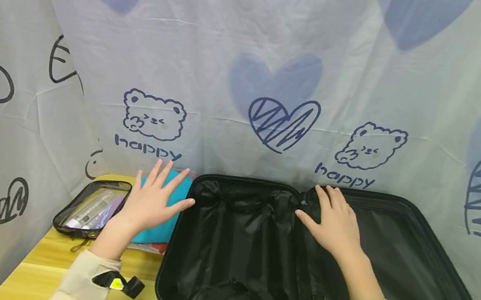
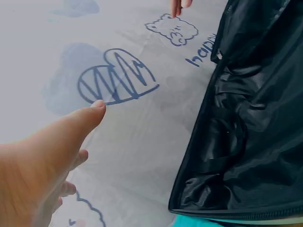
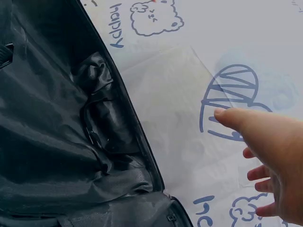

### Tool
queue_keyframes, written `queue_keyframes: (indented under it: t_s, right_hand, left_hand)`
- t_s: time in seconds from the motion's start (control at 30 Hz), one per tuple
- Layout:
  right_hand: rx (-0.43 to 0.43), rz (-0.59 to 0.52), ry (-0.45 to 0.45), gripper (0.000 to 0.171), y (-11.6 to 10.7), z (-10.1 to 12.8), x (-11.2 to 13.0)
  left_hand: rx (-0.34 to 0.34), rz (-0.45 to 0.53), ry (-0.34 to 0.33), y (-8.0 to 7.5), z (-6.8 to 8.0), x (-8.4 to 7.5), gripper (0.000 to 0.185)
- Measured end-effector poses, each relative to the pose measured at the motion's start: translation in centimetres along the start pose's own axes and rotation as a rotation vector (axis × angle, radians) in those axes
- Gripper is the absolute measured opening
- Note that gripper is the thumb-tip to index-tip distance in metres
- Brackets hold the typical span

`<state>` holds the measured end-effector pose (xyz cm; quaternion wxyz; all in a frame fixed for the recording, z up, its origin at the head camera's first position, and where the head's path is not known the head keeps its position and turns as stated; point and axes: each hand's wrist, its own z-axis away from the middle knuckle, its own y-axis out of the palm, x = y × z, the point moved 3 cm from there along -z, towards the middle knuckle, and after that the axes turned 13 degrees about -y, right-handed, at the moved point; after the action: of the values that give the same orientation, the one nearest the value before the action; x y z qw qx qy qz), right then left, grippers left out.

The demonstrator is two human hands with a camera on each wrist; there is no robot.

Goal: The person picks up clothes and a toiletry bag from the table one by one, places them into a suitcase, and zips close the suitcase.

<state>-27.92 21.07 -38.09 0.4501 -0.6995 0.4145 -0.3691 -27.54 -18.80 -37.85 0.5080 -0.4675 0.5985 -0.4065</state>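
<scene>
The mint-shelled suitcase point(image 1: 243, 254) lies open, black-lined, both hands point(image 1: 153, 204) spread flat, gripping nothing.

There was one open suitcase point(image 1: 243, 254) with two black-lined halves, spread between two hands: one left hand point(image 1: 150, 204) and one right hand point(image 1: 336, 224). Under the left hand lay one teal folded item point(image 1: 158, 233), and just outside it stood one clear zip pouch point(image 1: 89, 206). One yellow worktop point(image 1: 41, 265) carried everything.
</scene>
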Motion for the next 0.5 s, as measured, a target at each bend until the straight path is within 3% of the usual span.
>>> queue_keyframes:
  t_s: [0.1,0.2,0.5]
  right_hand:
    - [-0.057,0.018,-0.004,0.077,-0.2,0.0,0.2]
    - [-0.058,0.039,-0.007,0.071,-0.3,-0.1,0.3]
    - [0.066,0.148,-0.058,0.073,0.8,-0.9,-0.8]
  left_hand:
    - [-0.032,0.016,0.001,-0.6,0.9,0.5,0.081]
    - [-0.073,0.043,-0.007,-1.2,1.9,1.4,0.08]
    - [-0.286,0.156,-0.023,-2.8,5.1,5.4,0.072]
